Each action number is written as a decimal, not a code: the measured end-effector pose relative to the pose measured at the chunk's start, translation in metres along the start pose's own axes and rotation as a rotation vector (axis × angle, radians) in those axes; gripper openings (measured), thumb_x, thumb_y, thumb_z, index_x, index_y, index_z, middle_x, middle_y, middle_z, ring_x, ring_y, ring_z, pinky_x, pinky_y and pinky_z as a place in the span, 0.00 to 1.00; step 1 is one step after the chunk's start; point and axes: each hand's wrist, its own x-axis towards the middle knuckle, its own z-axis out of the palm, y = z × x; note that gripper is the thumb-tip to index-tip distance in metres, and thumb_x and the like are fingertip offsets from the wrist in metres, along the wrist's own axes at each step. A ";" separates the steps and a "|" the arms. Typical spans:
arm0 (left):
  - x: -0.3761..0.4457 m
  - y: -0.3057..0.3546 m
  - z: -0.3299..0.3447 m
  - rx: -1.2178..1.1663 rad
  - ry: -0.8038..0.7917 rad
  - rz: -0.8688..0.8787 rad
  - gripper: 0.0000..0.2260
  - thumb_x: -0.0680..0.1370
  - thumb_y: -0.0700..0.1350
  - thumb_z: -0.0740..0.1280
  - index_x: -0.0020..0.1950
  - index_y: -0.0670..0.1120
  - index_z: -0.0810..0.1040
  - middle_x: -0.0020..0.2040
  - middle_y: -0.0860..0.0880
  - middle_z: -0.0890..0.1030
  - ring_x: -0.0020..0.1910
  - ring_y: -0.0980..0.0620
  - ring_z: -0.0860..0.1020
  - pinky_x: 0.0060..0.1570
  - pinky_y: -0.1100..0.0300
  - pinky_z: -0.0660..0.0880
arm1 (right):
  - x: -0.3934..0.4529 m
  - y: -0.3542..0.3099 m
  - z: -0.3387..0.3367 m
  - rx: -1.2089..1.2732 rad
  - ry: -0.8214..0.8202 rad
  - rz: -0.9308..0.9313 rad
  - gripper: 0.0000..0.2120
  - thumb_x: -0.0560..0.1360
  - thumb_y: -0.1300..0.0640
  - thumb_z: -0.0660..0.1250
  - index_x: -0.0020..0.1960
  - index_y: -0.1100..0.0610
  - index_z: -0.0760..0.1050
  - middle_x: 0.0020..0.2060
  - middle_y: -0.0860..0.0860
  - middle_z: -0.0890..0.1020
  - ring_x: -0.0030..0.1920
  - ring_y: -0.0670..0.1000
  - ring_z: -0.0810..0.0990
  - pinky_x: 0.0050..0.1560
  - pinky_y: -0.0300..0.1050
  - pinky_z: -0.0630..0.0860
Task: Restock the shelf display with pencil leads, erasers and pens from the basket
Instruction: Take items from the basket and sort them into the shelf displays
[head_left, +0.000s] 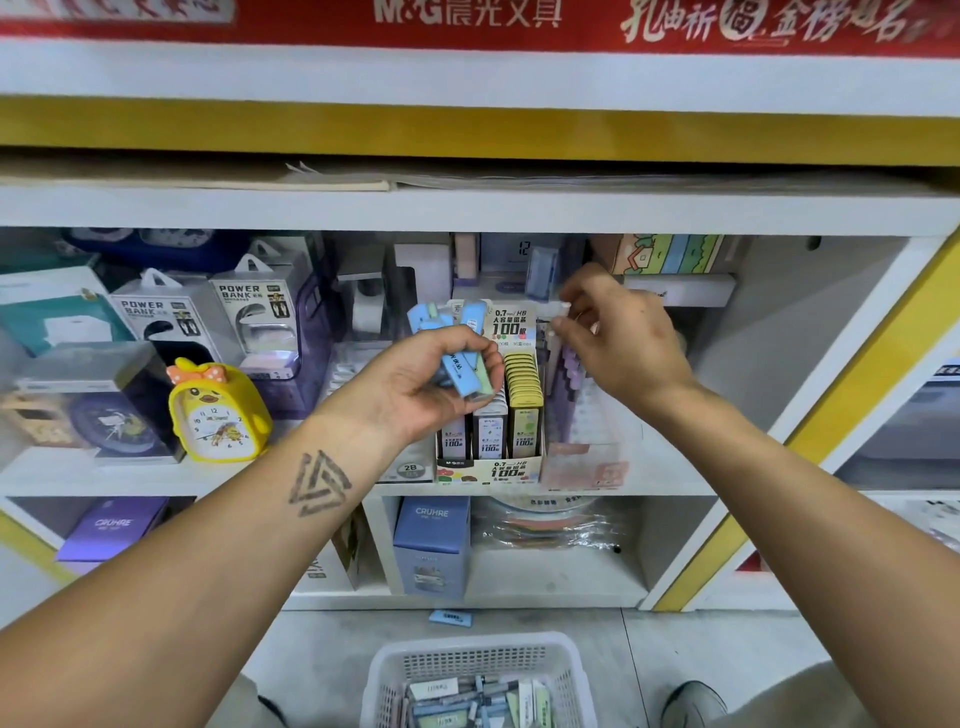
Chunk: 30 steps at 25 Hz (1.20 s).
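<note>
Both hands are up at the middle shelf: the left hand (434, 376) curls round a fanned bunch of blue and green erasers (457, 343), held just in front of the pencil lead box (491, 410), while the right hand (618, 338) pinches one small pale piece (563, 312) between thumb and fingertips above the clear tray (587, 415) that stands just right of that box. What the pale piece is I cannot tell for sure; it looks like a single eraser taken from the bunch. Judging by this, the eraser step is under way, with one item being fed into the tray's rows at a time. The next move seems to call for lowering the piece into a free slot behind the purple ones already lined up, keeping it upright and clear of the tray's thin front wall. The basket (480, 660) sits on the floor below, between the feet, with more packs in it, so much of the restocking is left. One blue eraser (451, 618) lies loose on the floor just beyond the basket and will want picking up. To the left stand a yellow duck clock (218, 410) and power bank packs (257, 312), well apart from the work. The raised card back of the lead box and the left hand itself crowd the reach into the tray.
</note>
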 end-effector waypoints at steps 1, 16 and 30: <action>-0.001 0.000 0.000 -0.010 0.003 -0.011 0.09 0.72 0.30 0.68 0.51 0.37 0.76 0.38 0.39 0.81 0.36 0.46 0.82 0.39 0.54 0.82 | -0.001 0.000 0.001 -0.022 0.003 -0.005 0.09 0.77 0.52 0.71 0.53 0.52 0.72 0.40 0.47 0.82 0.41 0.53 0.82 0.41 0.51 0.80; -0.004 -0.002 0.000 -0.027 -0.020 -0.053 0.13 0.73 0.33 0.68 0.57 0.39 0.76 0.40 0.40 0.81 0.37 0.47 0.80 0.34 0.56 0.80 | -0.008 -0.003 0.005 -0.010 -0.067 0.000 0.08 0.75 0.56 0.74 0.46 0.55 0.75 0.35 0.49 0.83 0.38 0.55 0.82 0.39 0.55 0.79; -0.005 -0.007 0.005 0.025 -0.066 -0.078 0.15 0.71 0.32 0.69 0.57 0.37 0.77 0.39 0.39 0.82 0.36 0.46 0.81 0.34 0.57 0.80 | -0.001 -0.003 0.004 -0.191 -0.212 0.019 0.11 0.80 0.51 0.65 0.52 0.54 0.85 0.48 0.51 0.81 0.53 0.54 0.77 0.50 0.46 0.73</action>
